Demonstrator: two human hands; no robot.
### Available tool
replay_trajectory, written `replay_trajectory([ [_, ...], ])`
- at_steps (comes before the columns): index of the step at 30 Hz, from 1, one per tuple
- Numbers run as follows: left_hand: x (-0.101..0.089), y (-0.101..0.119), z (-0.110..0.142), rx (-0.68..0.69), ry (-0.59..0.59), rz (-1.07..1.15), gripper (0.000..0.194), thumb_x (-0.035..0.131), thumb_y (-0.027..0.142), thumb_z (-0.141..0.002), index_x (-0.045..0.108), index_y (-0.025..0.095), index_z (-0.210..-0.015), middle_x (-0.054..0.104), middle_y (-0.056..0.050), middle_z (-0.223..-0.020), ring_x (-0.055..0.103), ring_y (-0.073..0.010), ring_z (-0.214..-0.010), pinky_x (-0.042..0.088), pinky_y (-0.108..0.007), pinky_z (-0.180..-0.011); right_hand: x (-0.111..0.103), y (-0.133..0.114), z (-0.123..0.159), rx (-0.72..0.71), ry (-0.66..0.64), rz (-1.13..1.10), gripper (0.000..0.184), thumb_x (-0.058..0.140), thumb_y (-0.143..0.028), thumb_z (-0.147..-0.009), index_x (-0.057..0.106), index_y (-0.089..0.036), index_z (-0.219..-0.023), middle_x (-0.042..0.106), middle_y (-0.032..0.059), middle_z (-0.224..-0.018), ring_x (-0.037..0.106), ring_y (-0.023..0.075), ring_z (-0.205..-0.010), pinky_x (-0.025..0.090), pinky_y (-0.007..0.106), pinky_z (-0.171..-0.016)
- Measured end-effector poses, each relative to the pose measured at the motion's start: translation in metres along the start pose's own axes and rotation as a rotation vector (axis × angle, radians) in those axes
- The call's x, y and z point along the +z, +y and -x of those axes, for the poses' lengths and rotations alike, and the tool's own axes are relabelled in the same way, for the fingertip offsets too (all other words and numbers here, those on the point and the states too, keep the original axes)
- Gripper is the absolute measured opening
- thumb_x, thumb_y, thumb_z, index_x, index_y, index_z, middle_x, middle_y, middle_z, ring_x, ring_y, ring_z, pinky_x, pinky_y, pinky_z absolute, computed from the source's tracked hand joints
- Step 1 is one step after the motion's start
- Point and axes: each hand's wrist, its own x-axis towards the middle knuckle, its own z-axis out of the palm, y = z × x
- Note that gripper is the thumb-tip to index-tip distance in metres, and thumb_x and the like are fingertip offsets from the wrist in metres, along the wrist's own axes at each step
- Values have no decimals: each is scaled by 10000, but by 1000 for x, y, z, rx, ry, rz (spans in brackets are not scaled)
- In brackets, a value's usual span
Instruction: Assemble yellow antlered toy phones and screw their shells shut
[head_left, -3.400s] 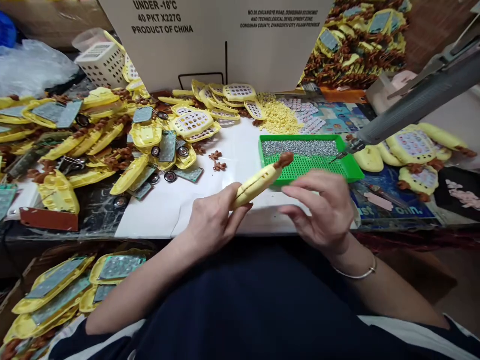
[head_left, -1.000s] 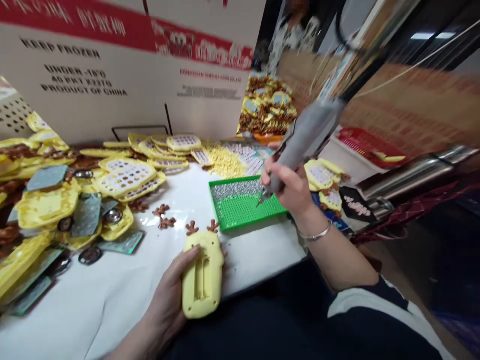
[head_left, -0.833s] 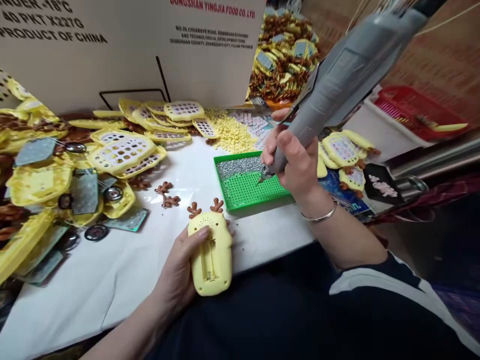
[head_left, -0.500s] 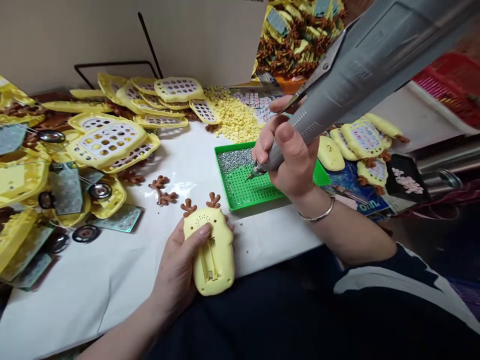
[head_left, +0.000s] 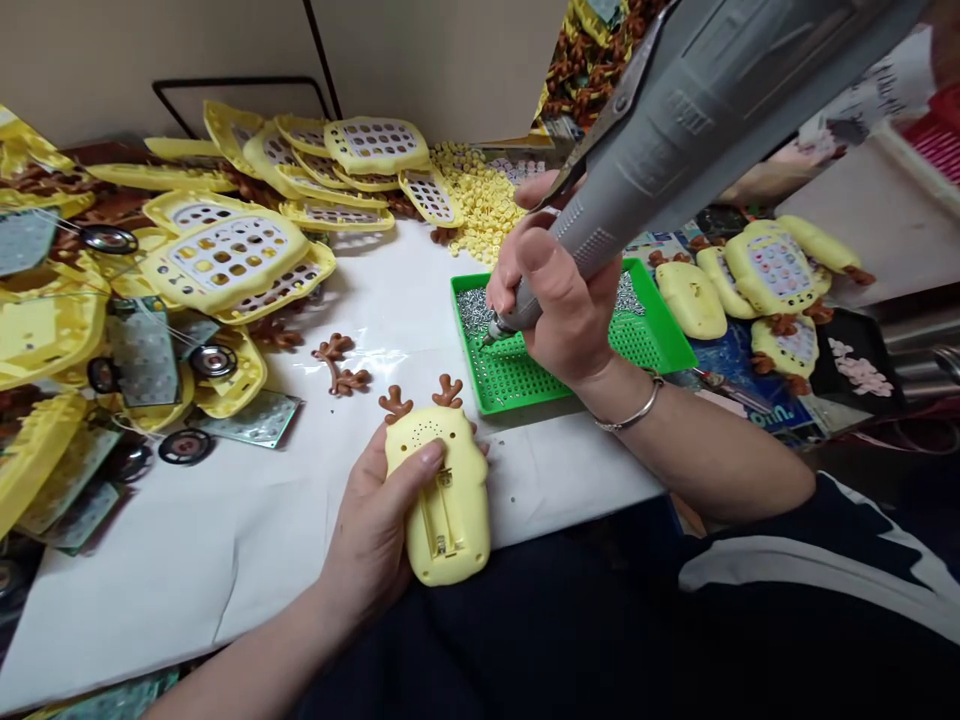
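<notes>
My left hand (head_left: 382,505) is closed round a yellow toy phone (head_left: 469,510) with brown antlers, its back facing up and its battery compartment uncovered. The thumb presses just below the speaker holes. My right hand (head_left: 559,300) grips a grey electric screwdriver (head_left: 645,170), slanted down to the left. Its tip is over the left part of a green perforated tray (head_left: 592,398). Small silver screws (head_left: 474,310) lie in that tray; whether a screw sits on the tip I cannot tell.
Yellow front shells (head_left: 225,265) are piled at the left, near circuit boards (head_left: 146,360) with wired speakers (head_left: 187,446). A brown antler piece (head_left: 343,365) lies mid-table. Loose yellow buttons (head_left: 480,205) are heaped behind the tray. Assembled toy phones (head_left: 772,270) and a black tray (head_left: 889,400) with pink pieces stand right.
The screwdriver tip has shifted left and slightly lower relative to the green tray. The toy phone stays in my left hand. The whole view has swung a little.
</notes>
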Motion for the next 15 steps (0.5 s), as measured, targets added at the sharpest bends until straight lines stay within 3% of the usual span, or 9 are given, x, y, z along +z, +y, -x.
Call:
replay_trajectory([
  [9, 0, -1, 0, 32, -40, 4, 413, 790, 313, -699, 618, 178, -1050, 755, -65, -868, 721, -212, -703, 588, -279, -613, 2, 7, -1, -15, -20, -57, 502, 630, -703, -750, 480, -276, -969, 469, -91, -561, 471, 105, -504, 456, 284, -579],
  [15, -1, -3, -4, 85, -47, 28, 408, 773, 304, -697, 600, 181, -1045, 749, -60, -875, 719, -227, -729, 586, -305, -625, 8, -27, -1, -47, 91, -176, 442, 778, -565, -671, 541, -282, -913, 468, -91, -590, 435, 78, -421, 393, 266, -439],
])
